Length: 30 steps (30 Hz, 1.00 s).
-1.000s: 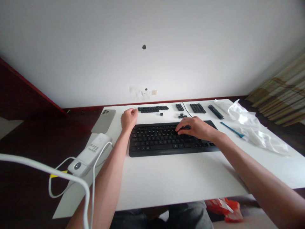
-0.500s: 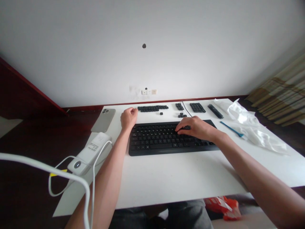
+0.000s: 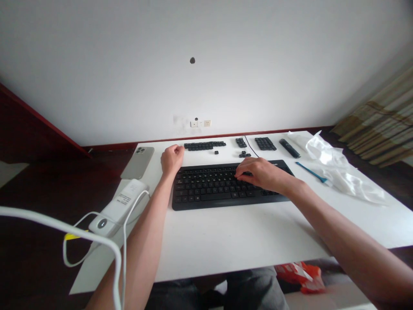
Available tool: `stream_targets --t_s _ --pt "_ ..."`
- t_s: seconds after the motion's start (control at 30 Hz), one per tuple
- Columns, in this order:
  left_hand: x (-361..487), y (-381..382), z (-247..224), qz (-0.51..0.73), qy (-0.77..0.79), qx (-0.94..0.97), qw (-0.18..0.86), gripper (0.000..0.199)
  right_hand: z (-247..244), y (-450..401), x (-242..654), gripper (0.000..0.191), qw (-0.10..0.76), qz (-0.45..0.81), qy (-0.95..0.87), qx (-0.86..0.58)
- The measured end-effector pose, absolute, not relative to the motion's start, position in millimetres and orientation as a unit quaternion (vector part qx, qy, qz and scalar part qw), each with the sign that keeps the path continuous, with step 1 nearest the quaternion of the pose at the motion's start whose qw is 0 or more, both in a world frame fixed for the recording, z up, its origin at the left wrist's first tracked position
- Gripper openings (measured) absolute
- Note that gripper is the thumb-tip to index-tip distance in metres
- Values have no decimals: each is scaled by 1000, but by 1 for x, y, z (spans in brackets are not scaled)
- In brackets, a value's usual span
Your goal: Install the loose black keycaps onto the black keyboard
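A black keyboard [image 3: 216, 196] lies across the middle of the white table. My right hand [image 3: 254, 172] rests on its right part, thumb and fingers drawn together at the keys; whatever is between the fingertips is too small to make out. At the keyboard's upper left corner, my left hand [image 3: 173, 159] is curled with its fingers closed, and anything inside is hidden. Loose black keycaps [image 3: 201, 146] stand in rows behind the keyboard, with one single keycap [image 3: 216, 152] in front of them. Further right are a small keycap group [image 3: 244, 154] and a block of keycaps [image 3: 265, 144].
On the left lie a phone [image 3: 138, 162] and a white device [image 3: 119, 206] with a white cable. To the right are a black stick-like object [image 3: 289, 148], a blue tool [image 3: 311, 172] and clear plastic wrapping [image 3: 332, 159]. A wall stands behind the table.
The whole view has shifted slightly. My right hand has moved a little on the keyboard, its fingertips drawn closer together; my left hand keeps its curled pose.
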<state>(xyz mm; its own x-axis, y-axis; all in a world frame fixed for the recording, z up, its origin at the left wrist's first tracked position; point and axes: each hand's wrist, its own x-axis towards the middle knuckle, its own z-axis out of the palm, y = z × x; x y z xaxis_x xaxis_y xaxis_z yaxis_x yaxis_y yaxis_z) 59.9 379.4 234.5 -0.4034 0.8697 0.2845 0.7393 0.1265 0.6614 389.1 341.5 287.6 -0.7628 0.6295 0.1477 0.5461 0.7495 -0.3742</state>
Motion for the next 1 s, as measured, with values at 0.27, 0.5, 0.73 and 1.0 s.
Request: stream_targets --t_s 0.27,0.5,0.73,1.0 --pt "59 378 236 384 743 540 88 31 291 340 388 19 118 168 -921 -331" --pt "61 379 236 380 745 541 88 31 291 342 388 17 116 170 -919 -335" --pt "61 379 237 361 754 542 85 29 292 331 384 23 98 117 -929 -336" --pt "60 380 235 368 750 544 79 31 314 299 357 25 -37 2 -923 -382"
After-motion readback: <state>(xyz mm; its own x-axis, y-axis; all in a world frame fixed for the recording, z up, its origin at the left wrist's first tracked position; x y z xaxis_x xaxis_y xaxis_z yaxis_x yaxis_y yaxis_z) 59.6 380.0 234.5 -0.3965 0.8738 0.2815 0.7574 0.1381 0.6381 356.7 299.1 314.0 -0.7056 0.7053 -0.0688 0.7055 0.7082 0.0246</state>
